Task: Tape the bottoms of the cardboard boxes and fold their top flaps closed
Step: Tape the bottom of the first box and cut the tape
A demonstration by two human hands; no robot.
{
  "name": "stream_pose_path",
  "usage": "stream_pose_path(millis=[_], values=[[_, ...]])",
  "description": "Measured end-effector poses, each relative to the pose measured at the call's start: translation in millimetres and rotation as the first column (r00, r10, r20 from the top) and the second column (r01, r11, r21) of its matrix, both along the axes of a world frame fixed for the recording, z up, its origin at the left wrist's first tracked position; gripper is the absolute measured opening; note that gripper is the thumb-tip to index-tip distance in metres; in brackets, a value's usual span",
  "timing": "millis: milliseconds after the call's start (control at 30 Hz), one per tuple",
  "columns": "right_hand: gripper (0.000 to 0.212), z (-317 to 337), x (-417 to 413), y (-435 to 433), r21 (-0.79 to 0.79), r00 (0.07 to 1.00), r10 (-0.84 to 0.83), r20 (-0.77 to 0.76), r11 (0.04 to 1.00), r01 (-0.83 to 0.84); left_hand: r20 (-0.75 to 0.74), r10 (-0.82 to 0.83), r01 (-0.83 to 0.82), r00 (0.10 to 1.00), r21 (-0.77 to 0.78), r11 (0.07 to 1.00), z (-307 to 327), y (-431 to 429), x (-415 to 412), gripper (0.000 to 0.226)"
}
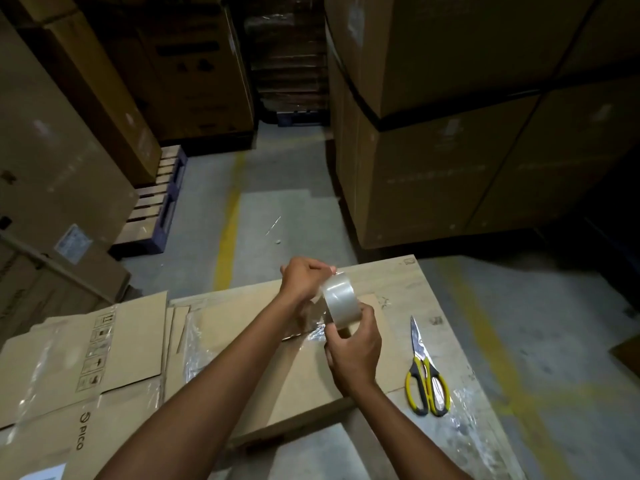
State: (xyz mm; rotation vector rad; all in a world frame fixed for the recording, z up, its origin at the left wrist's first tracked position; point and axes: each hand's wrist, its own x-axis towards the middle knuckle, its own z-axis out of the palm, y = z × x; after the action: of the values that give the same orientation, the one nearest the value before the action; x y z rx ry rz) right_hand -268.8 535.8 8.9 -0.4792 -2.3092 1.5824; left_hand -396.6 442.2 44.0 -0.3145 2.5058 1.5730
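Observation:
A roll of clear packing tape [337, 299] is held up over a flat cardboard box [298, 386] that lies on the work table [433, 306]. My right hand [353, 351] grips the roll from below, fingers curled round its rim. My left hand [304, 278] is above and to the left of the roll, pinching the tape at its top edge. A loose strip of clear tape hangs between the hands. More flattened boxes [86, 368], one printed PICO, lie stacked at the left, partly under clear plastic wrap.
Yellow-handled scissors [424, 375] lie on the table right of the box. Tall stacks of large cartons [467, 133] stand at right and left, with a pallet [156, 209] at left. A concrete aisle with a yellow line [228, 230] runs ahead.

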Motion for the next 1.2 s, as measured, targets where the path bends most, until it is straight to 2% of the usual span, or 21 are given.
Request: stream_pose_path(millis=[67,133,267,367,467,633,667,700,733,833,967,1067,1133,1200], values=[[0.048,7,-11,8,0.015,0.999,0.035,0.03,0.999,-0.036,-0.076,-0.113,0.109,0.991,-0.057,0.992,1,1,-13,0.027],[0.051,18,-23,16,0.056,0.994,0.09,0.07,0.994,-0.094,-0.123,-0.149,0.133,0.981,-0.132,0.982,-2,3,-24,0.011],[0.052,56,-34,33,0.247,0.92,0.18,0.349,0.929,-0.276,-0.109,-0.016,0.003,0.994,-0.116,0.993,-21,5,-30,0.014],[0.059,65,-19,41,0.234,0.856,0.238,0.459,0.897,-0.375,-0.086,-0.035,0.015,0.996,-0.226,0.974,-36,3,-32,0.021],[0.054,63,-6,44,0.188,0.856,0.265,0.444,0.907,-0.378,-0.06,-0.08,0.063,0.995,-0.246,0.967,-47,-4,-34,0.033],[0.05,63,-11,47,0.175,0.855,0.287,0.432,0.903,-0.392,-0.031,-0.091,0.081,0.995,-0.234,0.969,-49,-5,-40,0.02],[0.05,63,-13,48,0.178,0.851,0.291,0.437,0.899,-0.399,-0.02,-0.091,0.083,0.996,-0.242,0.967,-49,-4,-43,0.03],[0.048,64,-14,50,0.18,0.849,0.29,0.441,0.898,-0.401,0.002,-0.083,0.081,0.997,-0.259,0.962,-51,-3,-46,0.03],[0.046,65,-15,51,0.179,0.85,0.285,0.443,0.901,-0.395,0.011,-0.081,0.081,0.997,-0.274,0.958,-51,-1,-48,0.017],[0.042,65,-21,53,0.172,0.847,0.276,0.454,0.906,-0.387,0.039,-0.074,0.083,0.996,-0.301,0.95,-51,0,-51,0.022],[0.042,65,-22,54,0.158,0.842,0.286,0.457,0.906,-0.393,0.108,-0.03,0.066,0.994,-0.349,0.935,-50,1,-55,0.041],[0.043,66,-23,55,0.149,0.838,0.29,0.463,0.906,-0.396,0.128,0.016,0.041,0.992,-0.431,0.902,-46,8,-55,0.036],[0.044,66,-24,55,0.157,0.833,0.294,0.468,0.9,-0.406,0.125,0.084,-0.007,0.989,-0.514,0.858,-43,10,-52,0.021],[0.046,66,-23,53,0.162,0.828,0.302,0.472,0.894,-0.419,0.057,0.117,-0.066,0.991,-0.556,0.829,-44,7,-50,0.02]])
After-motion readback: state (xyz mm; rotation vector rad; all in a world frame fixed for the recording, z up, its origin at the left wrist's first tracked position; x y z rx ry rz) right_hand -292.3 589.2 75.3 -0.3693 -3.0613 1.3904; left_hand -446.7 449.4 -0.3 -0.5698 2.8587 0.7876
